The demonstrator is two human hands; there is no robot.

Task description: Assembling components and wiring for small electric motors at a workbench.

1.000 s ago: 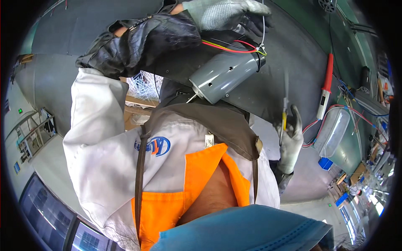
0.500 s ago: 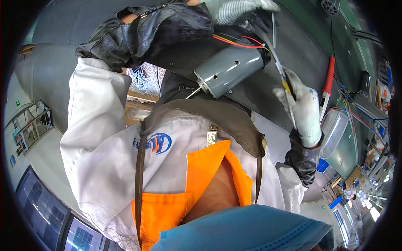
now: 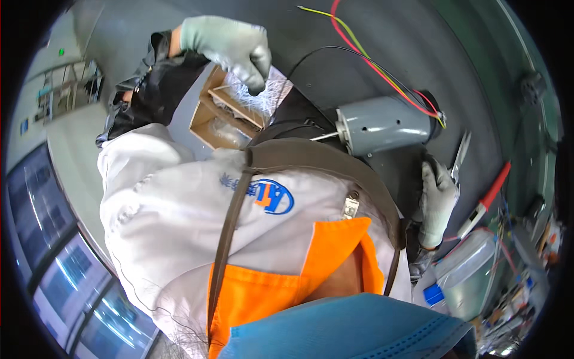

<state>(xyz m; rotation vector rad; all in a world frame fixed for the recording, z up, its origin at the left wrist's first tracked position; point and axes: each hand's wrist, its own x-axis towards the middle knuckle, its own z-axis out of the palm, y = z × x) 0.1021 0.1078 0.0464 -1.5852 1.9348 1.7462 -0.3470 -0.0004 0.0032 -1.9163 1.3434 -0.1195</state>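
My left hand (image 3: 233, 51), in a pale knitted glove with dark fingertips, hangs over an open cardboard box (image 3: 206, 116). Its fingers are bent and pinched together; whether anything is between them I cannot make out. White thin strips (image 3: 261, 90) fill one part of the box. My right hand (image 3: 439, 197), gloved too, is closed around the handle end of metal scissors (image 3: 461, 157), blades pointing away from me. Left of the scissors lies a grey cylindrical motor (image 3: 385, 125), its thin shaft to the left. Red, yellow-green and black wires (image 3: 373, 66) trail from its right end.
A red-and-white pen-shaped tool (image 3: 487, 200) lies on the dark table (image 3: 388, 24) to the right of my right hand. Beyond it are a clear plastic bottle (image 3: 469, 257) with a blue cap and tangled cables. A second box compartment holds clear plastic (image 3: 230, 131).
My left hand has swung from beyond the motor back left to above the box. My right hand, with the scissors, has come down nearer me. The wires now lie spread out.
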